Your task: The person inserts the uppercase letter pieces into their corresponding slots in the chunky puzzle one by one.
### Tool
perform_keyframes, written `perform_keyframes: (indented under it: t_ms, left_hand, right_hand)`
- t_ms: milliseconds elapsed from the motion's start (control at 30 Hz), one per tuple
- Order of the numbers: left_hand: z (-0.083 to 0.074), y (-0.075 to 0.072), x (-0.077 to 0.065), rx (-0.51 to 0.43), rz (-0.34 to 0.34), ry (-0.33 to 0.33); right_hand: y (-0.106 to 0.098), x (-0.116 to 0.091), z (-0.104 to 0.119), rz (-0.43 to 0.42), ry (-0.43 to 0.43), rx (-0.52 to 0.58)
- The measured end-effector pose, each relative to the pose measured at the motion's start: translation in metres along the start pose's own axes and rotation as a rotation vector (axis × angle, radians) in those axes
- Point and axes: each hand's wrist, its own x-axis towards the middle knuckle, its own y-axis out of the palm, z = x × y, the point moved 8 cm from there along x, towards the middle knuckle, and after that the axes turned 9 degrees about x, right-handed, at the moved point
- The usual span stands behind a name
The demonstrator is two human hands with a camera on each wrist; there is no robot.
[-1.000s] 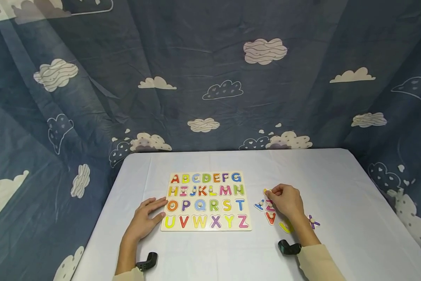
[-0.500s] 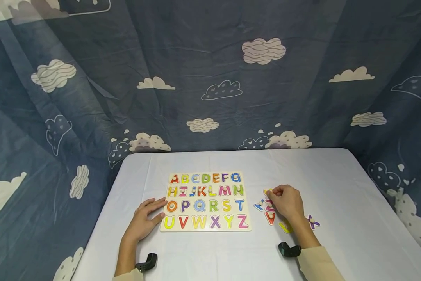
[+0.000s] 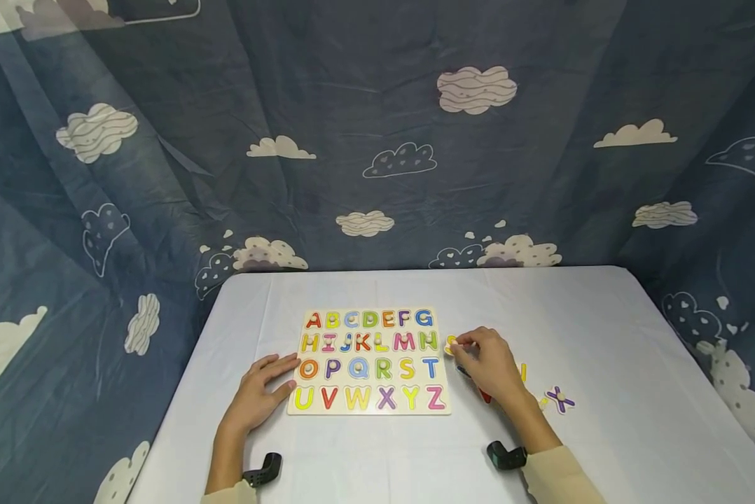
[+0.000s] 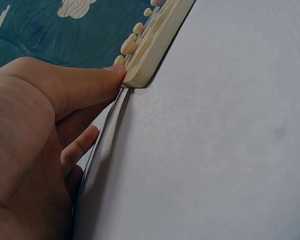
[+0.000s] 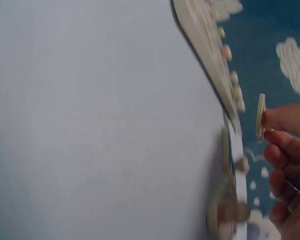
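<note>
My right hand (image 3: 492, 364) pinches a yellow letter puzzle piece (image 3: 451, 344) by its knob, just off the right edge of the wooden alphabet board (image 3: 365, 414). Seen edge-on in the right wrist view, this thin piece (image 5: 261, 118) is raised off the cloth. My left hand (image 3: 260, 395) rests at the board's left edge, fingers extended; its thumb (image 4: 97, 82) touches the board corner in the left wrist view. Knobbed letters fill the upper rows of the board, while the bottom row shows letters without knobs.
Right of the board lie a purple X piece (image 3: 560, 400), a red V piece (image 3: 485, 397) and a partly covered yellow piece (image 3: 524, 372). My right hand hides other loose letters. A white cloth (image 3: 377, 462) covers the table, with a dark cloud-print curtain (image 3: 377, 105) behind.
My right hand has lifted the yellow letter piece from the loose pile and carried it left toward the board. My left hand stays at the board's edge.
</note>
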Motion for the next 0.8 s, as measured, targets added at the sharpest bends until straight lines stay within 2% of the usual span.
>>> perform_keyframes:
  t_ms: [200, 333, 467, 600, 800]
  left_hand:
    - [0.000, -0.001, -0.001, -0.006, -0.003, 0.007]
    - [-0.001, -0.001, -0.001, -0.008, -0.009, 0.026]
    - [0.000, -0.001, -0.001, -0.004, -0.006, 0.024]
    - [0.000, -0.001, 0.000, -0.002, -0.002, 0.007]
    - [0.000, -0.001, -0.001, -0.004, -0.002, 0.000]
  right_hand:
    - [0.027, -0.005, 0.032, 0.054, -0.080, 0.013]
    - [0.044, -0.009, 0.046, 0.105, -0.100, 0.015]
    - [0.053, -0.011, 0.058, 0.118, -0.157, 0.020]
    - [0.060, -0.012, 0.066, 0.118, -0.211, 0.009]
    - [0.068, -0.013, 0.067, 0.127, -0.227, -0.049]
